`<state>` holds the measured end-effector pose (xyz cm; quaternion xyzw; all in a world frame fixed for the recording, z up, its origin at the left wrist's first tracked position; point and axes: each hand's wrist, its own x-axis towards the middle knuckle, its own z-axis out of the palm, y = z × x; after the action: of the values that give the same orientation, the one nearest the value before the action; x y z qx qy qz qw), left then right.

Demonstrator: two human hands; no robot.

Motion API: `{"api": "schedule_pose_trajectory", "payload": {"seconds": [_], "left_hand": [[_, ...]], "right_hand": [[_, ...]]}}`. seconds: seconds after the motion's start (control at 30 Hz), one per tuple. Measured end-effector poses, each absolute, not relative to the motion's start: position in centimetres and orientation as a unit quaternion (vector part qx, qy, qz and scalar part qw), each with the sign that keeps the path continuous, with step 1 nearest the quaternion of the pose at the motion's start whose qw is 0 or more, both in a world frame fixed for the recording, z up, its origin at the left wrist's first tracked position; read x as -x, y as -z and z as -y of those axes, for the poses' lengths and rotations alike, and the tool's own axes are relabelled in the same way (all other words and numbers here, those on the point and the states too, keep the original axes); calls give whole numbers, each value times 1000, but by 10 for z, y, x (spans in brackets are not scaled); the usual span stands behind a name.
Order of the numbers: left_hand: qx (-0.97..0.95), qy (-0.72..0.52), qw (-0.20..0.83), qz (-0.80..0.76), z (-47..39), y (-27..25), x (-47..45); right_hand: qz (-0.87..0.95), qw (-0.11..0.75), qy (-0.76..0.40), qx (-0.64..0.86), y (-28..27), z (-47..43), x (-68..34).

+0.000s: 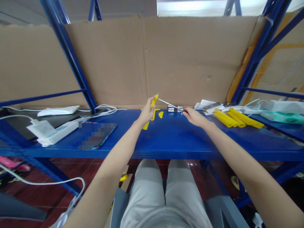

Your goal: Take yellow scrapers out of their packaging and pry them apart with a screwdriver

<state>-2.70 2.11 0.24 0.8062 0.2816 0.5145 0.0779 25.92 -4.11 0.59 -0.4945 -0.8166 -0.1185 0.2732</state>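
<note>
A tall sheet of brown cardboard (106, 60) backs the blue desk (173, 139), framed by blue metal posts (68, 53), and a person in grey trousers (148, 190) sits up close with both arms stretched forward. From here I can see the left hand (148, 111) closed in a pinch on a small yellow piece (155, 100), holding it up just above the desk near the cardboard. The right hand (193, 116) is wrapped round the dark red handle of a screwdriver (169, 104), its slim metal shaft slanting across to the yellow piece; whether the tip sits in it or only against it, I can't tell.

Under and beside the left hand lie more yellow parts (161, 114), and a little black-and-silver thing (175, 109) rests behind the shaft. Over by the right-hand post, several yellow tubes (223, 118) lie side by side, near a green-and-white packet (282, 117) whose contents I can't make out. On the other side are a flat dark device (105, 134), a white power strip (59, 131) with a charger, and looped white cables (104, 110). Down beside the chair, a cardboard box (127, 183) shows partly, with something yellow at it.
</note>
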Motion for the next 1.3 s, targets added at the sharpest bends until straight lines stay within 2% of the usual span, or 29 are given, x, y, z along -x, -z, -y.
{"api": "schedule_pose_trajectory", "payload": {"seconds": [0.63, 1.03, 1.3], "left_hand": [[-812, -513, 74, -266, -17, -4, 25], [-811, -514, 72, -269, -16, -3, 25], [-820, -503, 70, -265, -19, -2, 24]], "right_hand": [[794, 278, 152, 519, -4, 44, -262], [825, 274, 110, 482, 0, 40, -264], [790, 281, 119, 531, 1, 41, -264]]}}
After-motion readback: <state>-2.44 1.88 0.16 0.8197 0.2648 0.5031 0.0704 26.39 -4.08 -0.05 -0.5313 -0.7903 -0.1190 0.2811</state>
